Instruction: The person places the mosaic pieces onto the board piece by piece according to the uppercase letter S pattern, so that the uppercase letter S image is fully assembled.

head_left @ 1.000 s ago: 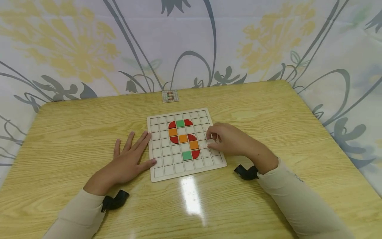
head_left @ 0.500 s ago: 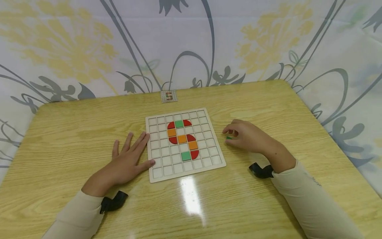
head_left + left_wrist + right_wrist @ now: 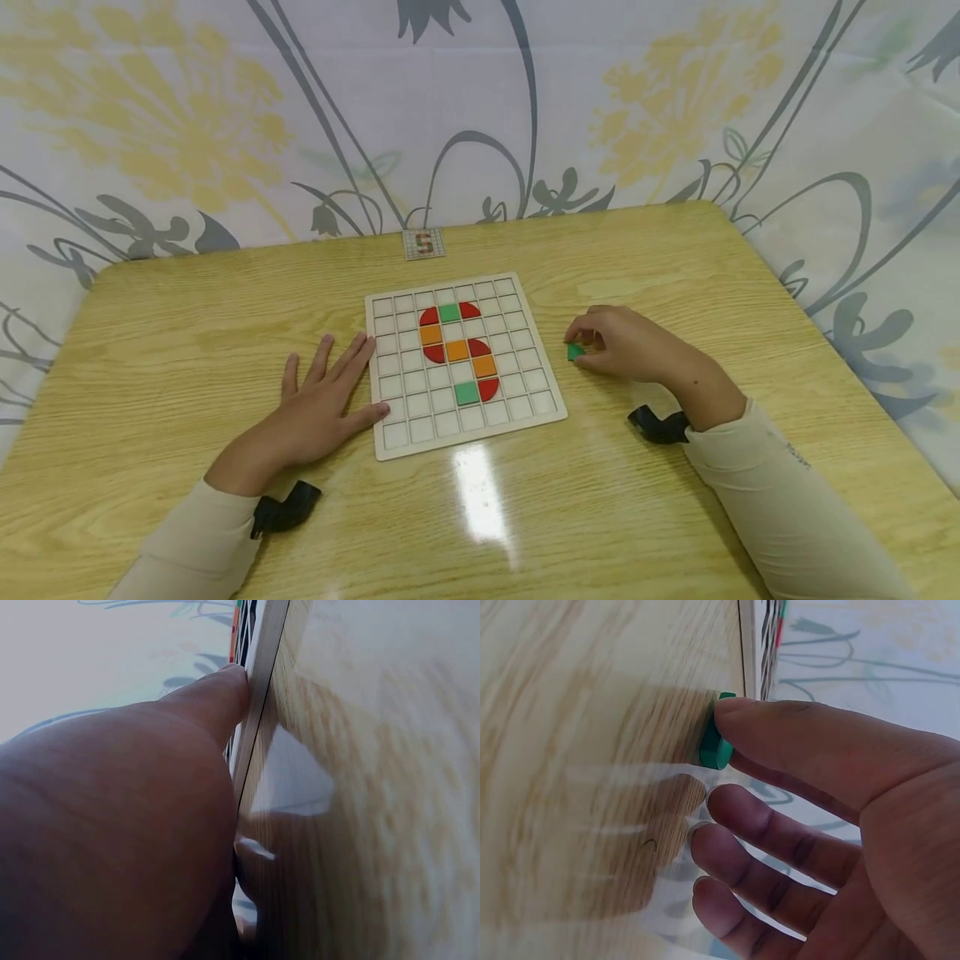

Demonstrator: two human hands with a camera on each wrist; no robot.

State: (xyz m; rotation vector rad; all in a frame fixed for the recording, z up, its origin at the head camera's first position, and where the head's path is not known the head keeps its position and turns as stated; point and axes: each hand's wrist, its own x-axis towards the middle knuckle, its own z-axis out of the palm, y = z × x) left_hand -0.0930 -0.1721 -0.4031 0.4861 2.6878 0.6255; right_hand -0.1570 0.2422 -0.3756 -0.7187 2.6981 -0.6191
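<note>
A pale grid board (image 3: 396,432) lies mid-table, bearing red quarter-round, orange square and light green square tiles in an S-like pattern. Along its left edge my left hand (image 3: 311,417) is spread, with the thumb tip on the rim; the left wrist view shows that thumb (image 3: 214,697) against the board's edge. To the right of the board, my right hand (image 3: 626,346) pinches a darker green tile (image 3: 574,352) at the tabletop. In the right wrist view, the thumb presses on this green tile (image 3: 715,746), the index finger is mostly hidden behind, and the other fingers curl loosely.
A small card (image 3: 423,243) printed with an S pattern lies behind the board near the table's back edge. Wood-grain table (image 3: 225,333) surrounds the board. A floral cloth (image 3: 480,108) hangs behind. Black wrist devices (image 3: 287,507) sit at both cuffs.
My right hand has moved right, from above the board's right edge to the table beside it, where its fingers have closed on the green tile. The left hand stays in place.
</note>
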